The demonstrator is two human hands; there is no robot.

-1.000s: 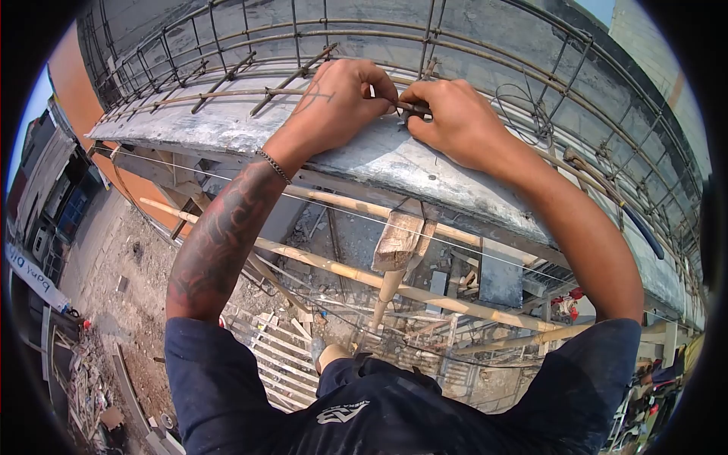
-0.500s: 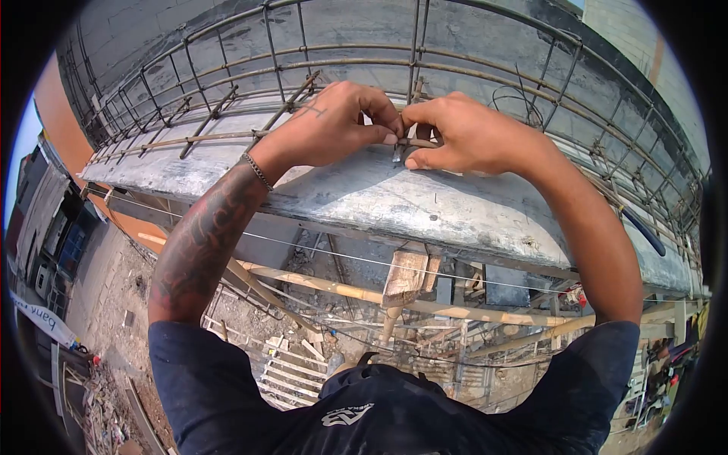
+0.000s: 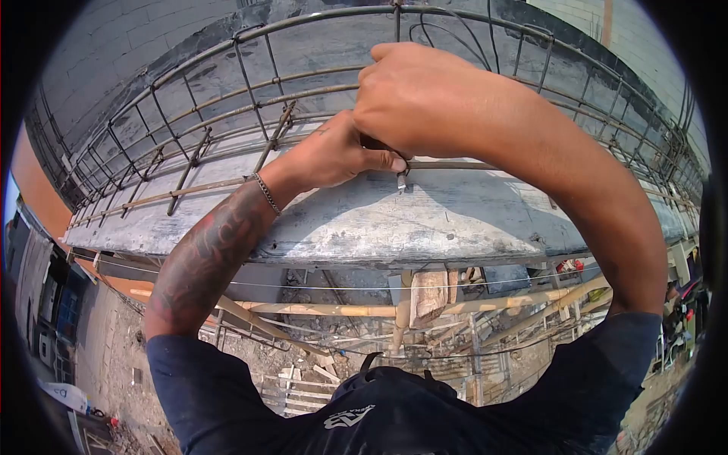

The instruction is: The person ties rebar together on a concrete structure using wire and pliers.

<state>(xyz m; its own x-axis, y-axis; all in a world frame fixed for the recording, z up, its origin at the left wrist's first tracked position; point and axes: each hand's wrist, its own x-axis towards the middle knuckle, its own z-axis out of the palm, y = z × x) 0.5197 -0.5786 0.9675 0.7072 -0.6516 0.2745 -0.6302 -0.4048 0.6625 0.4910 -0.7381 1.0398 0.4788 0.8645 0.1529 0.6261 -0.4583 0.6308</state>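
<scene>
The left hand (image 3: 343, 157) holds a steel bar (image 3: 449, 165) above a grey board (image 3: 379, 227), the right hand (image 3: 402, 97) alongside.

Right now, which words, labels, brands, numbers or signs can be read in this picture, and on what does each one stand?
"AB", apparently: stylised white logo on the dark shirt; its fine print is too small to read.
White banner at lower left: marked, but too blurred to read.

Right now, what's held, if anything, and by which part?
The left hand seems to pinch the bar beside a rod end; whether the right hand holds anything is hidden.
</scene>
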